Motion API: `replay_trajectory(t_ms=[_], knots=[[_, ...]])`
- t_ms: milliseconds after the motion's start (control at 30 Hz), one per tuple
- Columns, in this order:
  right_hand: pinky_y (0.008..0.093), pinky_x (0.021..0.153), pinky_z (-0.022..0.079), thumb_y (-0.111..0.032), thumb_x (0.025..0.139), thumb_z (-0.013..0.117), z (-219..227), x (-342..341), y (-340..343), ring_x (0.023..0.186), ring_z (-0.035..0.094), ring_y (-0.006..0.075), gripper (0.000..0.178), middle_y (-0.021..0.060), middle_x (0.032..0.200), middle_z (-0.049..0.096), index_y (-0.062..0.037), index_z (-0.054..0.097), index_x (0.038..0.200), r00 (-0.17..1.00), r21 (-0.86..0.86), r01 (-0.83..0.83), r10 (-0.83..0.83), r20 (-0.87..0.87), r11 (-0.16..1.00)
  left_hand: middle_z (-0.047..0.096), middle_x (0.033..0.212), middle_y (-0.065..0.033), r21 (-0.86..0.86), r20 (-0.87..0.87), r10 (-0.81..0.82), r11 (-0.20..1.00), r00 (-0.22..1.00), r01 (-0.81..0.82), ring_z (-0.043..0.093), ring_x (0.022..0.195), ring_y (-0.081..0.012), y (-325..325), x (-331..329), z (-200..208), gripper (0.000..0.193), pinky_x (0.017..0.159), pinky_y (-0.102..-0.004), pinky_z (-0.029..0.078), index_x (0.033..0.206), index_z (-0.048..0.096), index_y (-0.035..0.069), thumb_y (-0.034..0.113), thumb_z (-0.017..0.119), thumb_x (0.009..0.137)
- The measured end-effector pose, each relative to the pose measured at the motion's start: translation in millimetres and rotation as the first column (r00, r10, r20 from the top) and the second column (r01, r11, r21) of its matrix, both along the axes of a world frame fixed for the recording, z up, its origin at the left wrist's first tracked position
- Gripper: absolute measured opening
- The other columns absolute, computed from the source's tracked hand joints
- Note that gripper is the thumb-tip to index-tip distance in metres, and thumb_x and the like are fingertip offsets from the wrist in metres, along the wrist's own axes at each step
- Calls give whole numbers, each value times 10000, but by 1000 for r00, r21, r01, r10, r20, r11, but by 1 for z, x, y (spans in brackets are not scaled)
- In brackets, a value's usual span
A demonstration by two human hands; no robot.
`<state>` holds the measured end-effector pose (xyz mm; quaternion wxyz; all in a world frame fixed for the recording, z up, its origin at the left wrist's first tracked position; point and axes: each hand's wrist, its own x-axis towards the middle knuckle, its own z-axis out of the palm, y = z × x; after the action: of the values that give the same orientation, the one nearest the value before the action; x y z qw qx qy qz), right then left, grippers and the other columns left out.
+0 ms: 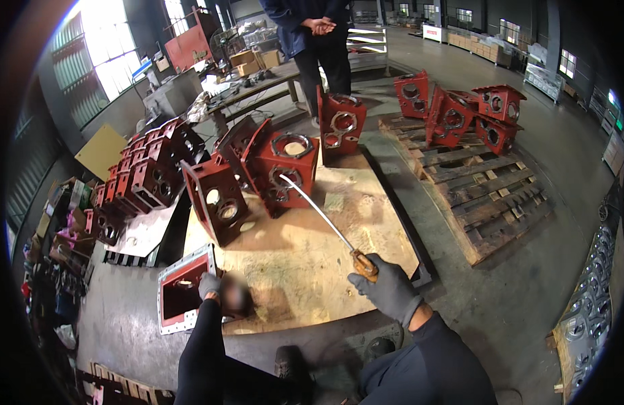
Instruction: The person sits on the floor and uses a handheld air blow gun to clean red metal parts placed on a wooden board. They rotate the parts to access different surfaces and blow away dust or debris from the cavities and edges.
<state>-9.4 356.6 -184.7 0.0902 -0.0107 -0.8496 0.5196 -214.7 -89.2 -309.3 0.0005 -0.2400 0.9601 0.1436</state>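
My gloved right hand [391, 291] is closed around the amber-brown handle of a long-shafted hand tool [325, 219]. Its thin metal shaft points forward and left, its tip appearing in front of a red cast housing [283, 160]; whether they touch I cannot tell. At the lower left, my gloved left hand [209, 285] grips the edge of another red housing [183, 314], which lies with its pale-rimmed rectangular opening facing up and left. A blurred patch hides part of that housing beside my hand. Another red housing [217, 202] stands between the two, on a plywood board [352, 263].
A person [318, 40] stands beyond the board, hands clasped. Red housings [453, 118] sit on a wooden pallet [487, 196] at right, and rows of them [146, 169] at left. Metal parts [588, 317] lie at far right. A workbench [258, 84] stands behind.
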Motion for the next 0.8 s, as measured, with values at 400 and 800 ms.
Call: replay_trajectory(t_ms=[400, 800], knots=[[330, 666, 526, -192, 931, 731, 0, -32, -26, 715, 635, 144, 298, 102, 814, 655, -14, 610, 1136, 992, -182, -69, 88, 96, 981, 704, 992, -260, 131, -84, -321, 935, 943, 330, 693, 915, -416, 114, 25, -11, 551, 786, -503, 542, 1040, 637, -15, 500, 670, 848], [310, 696, 577, -118, 969, 662, -9, -26, -47, 758, 643, 141, 261, 64, 917, 644, 37, 594, 1168, 962, -358, -15, 111, 249, 934, 685, 885, -204, 118, -324, -693, 645, 643, 755, 673, 865, -405, 94, 114, 72, 354, 758, -497, 524, 1061, 585, 34, 370, 607, 953]])
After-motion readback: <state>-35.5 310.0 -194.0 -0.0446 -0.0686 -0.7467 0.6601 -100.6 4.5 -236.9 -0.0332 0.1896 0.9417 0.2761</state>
